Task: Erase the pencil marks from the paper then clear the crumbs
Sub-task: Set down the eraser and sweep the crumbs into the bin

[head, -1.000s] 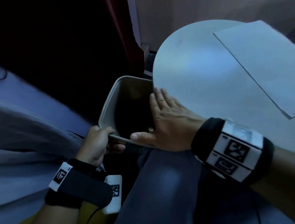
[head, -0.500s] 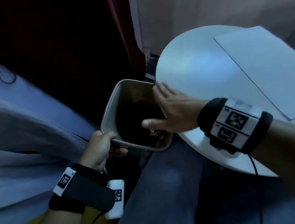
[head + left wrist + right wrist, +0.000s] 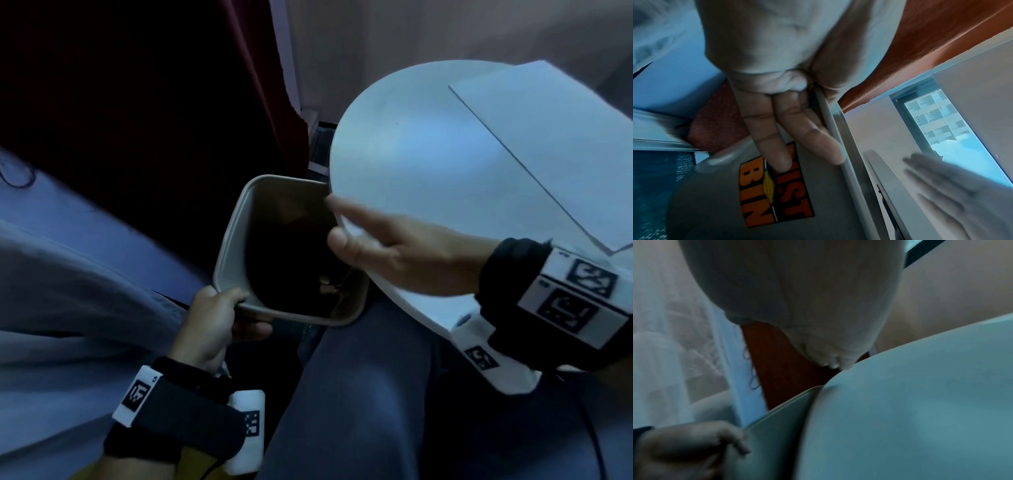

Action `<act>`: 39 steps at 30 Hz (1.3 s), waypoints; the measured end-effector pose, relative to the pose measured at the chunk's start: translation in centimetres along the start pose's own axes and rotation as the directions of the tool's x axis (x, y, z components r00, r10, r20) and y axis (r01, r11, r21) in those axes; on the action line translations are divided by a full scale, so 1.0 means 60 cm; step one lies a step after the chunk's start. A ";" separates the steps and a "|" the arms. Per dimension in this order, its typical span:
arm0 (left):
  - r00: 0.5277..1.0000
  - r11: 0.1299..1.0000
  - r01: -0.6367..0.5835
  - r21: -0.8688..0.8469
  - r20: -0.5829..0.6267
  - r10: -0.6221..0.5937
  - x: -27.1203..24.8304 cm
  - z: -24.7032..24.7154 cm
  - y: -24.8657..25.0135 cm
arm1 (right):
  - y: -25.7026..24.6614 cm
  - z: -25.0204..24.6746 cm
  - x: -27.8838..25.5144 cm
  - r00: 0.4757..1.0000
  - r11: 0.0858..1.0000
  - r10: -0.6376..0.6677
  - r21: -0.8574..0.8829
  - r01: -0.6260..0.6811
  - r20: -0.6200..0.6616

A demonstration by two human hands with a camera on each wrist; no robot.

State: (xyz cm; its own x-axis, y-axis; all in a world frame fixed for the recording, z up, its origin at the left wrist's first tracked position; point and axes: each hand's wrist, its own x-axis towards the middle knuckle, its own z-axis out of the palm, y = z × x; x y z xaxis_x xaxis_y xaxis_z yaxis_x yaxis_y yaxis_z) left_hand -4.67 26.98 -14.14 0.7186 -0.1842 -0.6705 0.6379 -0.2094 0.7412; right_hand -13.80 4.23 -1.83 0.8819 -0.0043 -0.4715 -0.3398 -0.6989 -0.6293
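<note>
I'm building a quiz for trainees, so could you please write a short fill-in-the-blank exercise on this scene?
1. The left hand grips the rim of the ____, held just below the table edge.
2. The right hand lies with straight fingers at the edge of the round ____.
3. The orange label on the bin's side ends in the word ____.
4. The sheet of ____ lies on the table's far right part.

Missing words: bin; table; BIN; paper

The right hand (image 3: pixel 797 305) fills the top, its blurred fingertips apparently meeting the round white table (image 3: pixel 920 410) at its edge. Lower left, the left hand (image 3: pixel 684 447) grips the bin (image 3: pixel 777 421) rim beside the table.
</note>
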 end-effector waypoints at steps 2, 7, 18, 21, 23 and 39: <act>1.000 1.000 -0.003 0.006 0.014 0.003 -0.002 0.002 0.000 | 0.021 -0.010 0.008 0.979 0.956 0.176 -0.217 -0.195 -0.103; 1.000 1.000 -0.011 0.007 0.018 0.011 -0.004 0.006 0.003 | 0.002 0.046 0.002 0.989 0.909 -0.024 -0.409 0.082 0.146; 1.000 1.000 -0.001 0.012 0.024 0.001 -0.004 0.000 0.002 | -0.003 0.037 0.026 0.986 0.877 0.028 -0.477 0.055 0.165; 1.000 1.000 -0.010 0.019 0.021 0.009 -0.003 -0.002 0.003 | -0.013 0.010 0.038 0.996 0.948 -0.087 -0.308 0.081 -0.007; 1.000 1.000 -0.018 0.015 0.023 0.017 -0.004 -0.003 0.003 | 0.002 -0.018 0.059 0.989 0.912 0.087 -0.389 -0.129 -0.122; 0.998 0.999 -0.045 0.014 0.038 0.045 -0.008 -0.003 -0.004 | -0.013 0.029 0.035 0.981 0.827 0.080 -0.561 0.032 0.174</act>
State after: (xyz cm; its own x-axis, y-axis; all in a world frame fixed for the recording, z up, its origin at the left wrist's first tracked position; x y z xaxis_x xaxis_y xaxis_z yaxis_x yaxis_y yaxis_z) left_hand -5.10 27.32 -13.96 0.7353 -0.2301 -0.6374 0.6006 -0.2143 0.7703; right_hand -12.24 6.01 -3.40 0.7815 0.0647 -0.6205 -0.0692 -0.9795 -0.1892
